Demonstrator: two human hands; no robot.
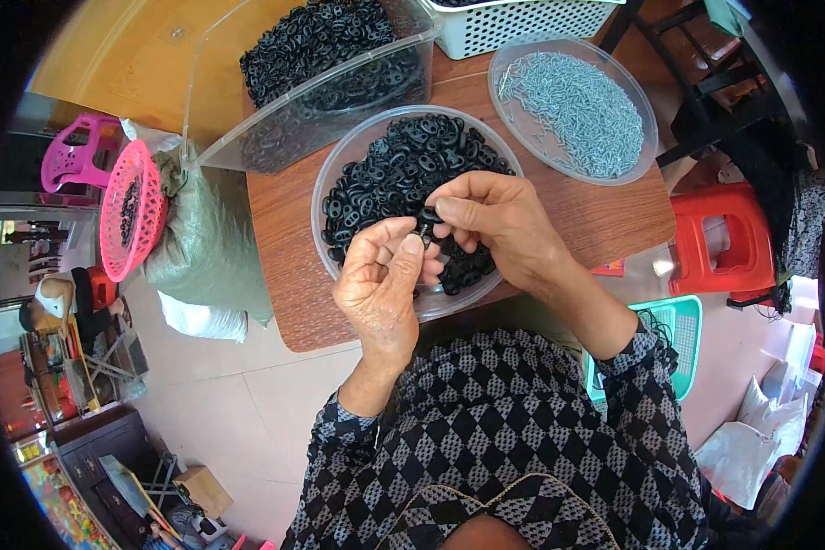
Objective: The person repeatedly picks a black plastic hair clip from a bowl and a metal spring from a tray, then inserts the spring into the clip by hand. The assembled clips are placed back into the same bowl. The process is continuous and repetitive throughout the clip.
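Note:
Over the round clear bowl (317, 215), full of small black plastic parts (385, 170) with holes, my two hands meet at the fingertips. Thumb and forefinger of my right hand (513, 225) pinch one small black plastic part (427, 216). Just below it, my left hand (380, 289) has its thumb and fingers pressed together on something small and dark. What exactly the left fingertips grip is mostly hidden. To the right of the bowl, a shallow clear dish (653, 137) holds a heap of small silvery screws (582, 110).
A clear rectangular tub (316, 96) of black parts stands behind the bowl on the brown wooden table (289, 302), beside a white perforated basket (513, 26). Left are a pink basket (110, 215) and a green sack (202, 238); right, a red stool (720, 234) and a turquoise basket (692, 353).

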